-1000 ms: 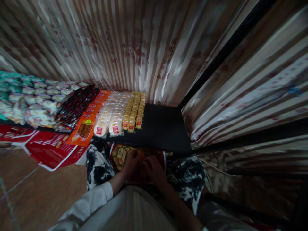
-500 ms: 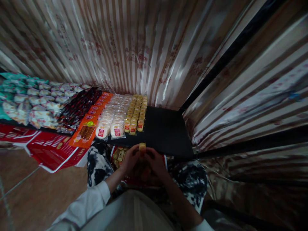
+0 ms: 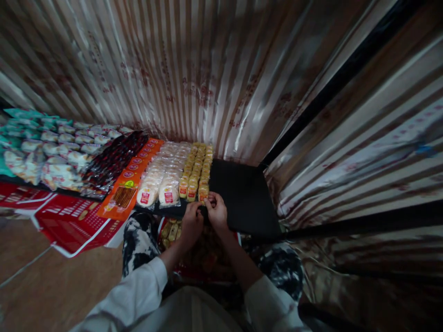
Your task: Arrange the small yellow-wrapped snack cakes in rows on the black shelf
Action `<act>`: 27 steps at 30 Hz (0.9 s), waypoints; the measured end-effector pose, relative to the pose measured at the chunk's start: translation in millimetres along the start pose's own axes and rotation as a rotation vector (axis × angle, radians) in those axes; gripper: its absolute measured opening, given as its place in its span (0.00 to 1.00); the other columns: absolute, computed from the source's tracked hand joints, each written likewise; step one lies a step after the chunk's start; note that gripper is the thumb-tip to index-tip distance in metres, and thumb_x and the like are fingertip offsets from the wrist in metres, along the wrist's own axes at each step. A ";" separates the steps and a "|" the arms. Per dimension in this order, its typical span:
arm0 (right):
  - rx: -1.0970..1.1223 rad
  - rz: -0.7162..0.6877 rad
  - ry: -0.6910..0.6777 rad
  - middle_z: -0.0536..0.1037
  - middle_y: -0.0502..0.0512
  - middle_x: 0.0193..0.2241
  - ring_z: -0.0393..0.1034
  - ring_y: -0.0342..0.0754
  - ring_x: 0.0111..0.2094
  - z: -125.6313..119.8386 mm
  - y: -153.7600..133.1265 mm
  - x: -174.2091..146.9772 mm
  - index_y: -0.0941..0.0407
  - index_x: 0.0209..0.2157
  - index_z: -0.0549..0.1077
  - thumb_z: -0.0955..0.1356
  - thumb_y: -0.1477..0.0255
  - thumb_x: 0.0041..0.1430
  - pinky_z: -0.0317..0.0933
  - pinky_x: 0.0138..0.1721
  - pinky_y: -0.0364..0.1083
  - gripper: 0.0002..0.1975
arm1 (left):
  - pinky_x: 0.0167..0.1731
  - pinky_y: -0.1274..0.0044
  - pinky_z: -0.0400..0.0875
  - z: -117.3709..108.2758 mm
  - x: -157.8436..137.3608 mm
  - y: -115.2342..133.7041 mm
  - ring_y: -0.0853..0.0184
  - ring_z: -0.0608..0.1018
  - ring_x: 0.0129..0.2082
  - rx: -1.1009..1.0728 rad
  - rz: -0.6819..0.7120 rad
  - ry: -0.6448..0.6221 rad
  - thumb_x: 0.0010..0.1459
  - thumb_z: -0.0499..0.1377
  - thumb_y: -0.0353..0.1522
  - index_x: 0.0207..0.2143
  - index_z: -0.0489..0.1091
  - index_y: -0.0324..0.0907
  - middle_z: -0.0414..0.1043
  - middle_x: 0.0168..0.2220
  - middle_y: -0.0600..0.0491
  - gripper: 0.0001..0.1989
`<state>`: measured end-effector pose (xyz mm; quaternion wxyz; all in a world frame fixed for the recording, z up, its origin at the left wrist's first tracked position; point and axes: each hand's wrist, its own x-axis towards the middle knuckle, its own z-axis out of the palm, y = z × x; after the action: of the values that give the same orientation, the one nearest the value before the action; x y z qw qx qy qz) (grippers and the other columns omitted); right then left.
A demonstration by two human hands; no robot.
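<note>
At the front end of the right-hand row of small yellow wrapped snack packs, both my hands meet on one yellow snack pack with a red label. My right hand pinches its lower right edge with thumb and fingers. My left hand is closed at its lower left edge, fingertips pressed together; the exact grip is partly hidden. The pack rests on the black bench in line with the row behind. Under my wrists, a red box on my lap holds more yellow packs.
Left of the yellow rows lie clear bags of round white crackers, an orange strip pack, dark red packets and white-and-green bags. A red printed sheet hangs below. Striped curtain and a black pole border the bench.
Both hands have moved forward from above the box to the bench edge. The yellow pack held between them now sits at the front of the right-hand yellow row.
</note>
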<state>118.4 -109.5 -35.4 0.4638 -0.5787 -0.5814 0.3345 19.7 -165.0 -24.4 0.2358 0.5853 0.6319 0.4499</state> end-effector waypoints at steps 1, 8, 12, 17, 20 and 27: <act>-0.006 0.002 0.003 0.73 0.56 0.36 0.70 0.47 0.34 2.3 -0.2 1.6 0.57 0.39 0.69 0.64 0.66 0.52 0.67 0.33 0.45 0.14 | 0.49 0.69 0.66 0.6 0.8 -0.9 0.65 0.71 0.45 0.008 0.004 -0.008 0.50 0.48 0.21 0.43 0.67 0.40 0.68 0.43 0.47 0.19; -0.055 0.003 0.023 0.72 0.58 0.37 0.70 0.47 0.34 10.9 2.5 6.2 0.58 0.39 0.69 0.63 0.64 0.53 0.67 0.33 0.45 0.15 | 0.50 0.70 0.66 3.3 9.5 -5.7 0.64 0.71 0.46 0.062 -0.042 -0.085 0.51 0.47 0.22 0.48 0.65 0.34 0.69 0.44 0.43 0.21; -0.076 -0.027 0.030 0.71 0.59 0.37 0.69 0.48 0.35 12.4 5.3 7.0 0.58 0.40 0.68 0.63 0.64 0.53 0.67 0.33 0.45 0.15 | 0.52 0.70 0.64 6.1 13.0 -6.5 0.63 0.70 0.49 0.064 -0.055 -0.110 0.51 0.46 0.22 0.51 0.64 0.36 0.69 0.48 0.43 0.23; -0.105 -0.040 0.054 0.71 0.58 0.35 0.68 0.48 0.36 15.6 10.6 7.6 0.58 0.37 0.68 0.63 0.64 0.53 0.67 0.33 0.45 0.13 | 0.54 0.70 0.63 10.8 16.3 -9.7 0.64 0.70 0.51 0.045 -0.063 -0.124 0.50 0.46 0.21 0.51 0.64 0.36 0.68 0.49 0.43 0.25; -0.145 -0.039 0.031 0.70 0.57 0.34 0.68 0.47 0.35 16.7 12.3 8.1 0.57 0.35 0.68 0.62 0.64 0.53 0.66 0.35 0.45 0.12 | 0.53 0.70 0.63 14.1 17.3 -14.2 0.64 0.70 0.49 0.049 -0.070 -0.122 0.49 0.46 0.20 0.51 0.64 0.35 0.68 0.49 0.43 0.26; -0.096 -0.057 0.051 0.70 0.58 0.36 0.68 0.47 0.34 12.8 5.1 2.0 0.58 0.37 0.67 0.62 0.63 0.55 0.66 0.33 0.44 0.14 | 0.48 0.73 0.66 13.1 15.3 -16.0 0.66 0.72 0.44 0.036 -0.042 -0.052 0.48 0.46 0.19 0.48 0.66 0.38 0.70 0.45 0.46 0.24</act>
<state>108.5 -105.1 -44.3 0.4596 -0.5918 -0.6011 0.2779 18.9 -145.2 -40.8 0.2507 0.5877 0.6457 0.4181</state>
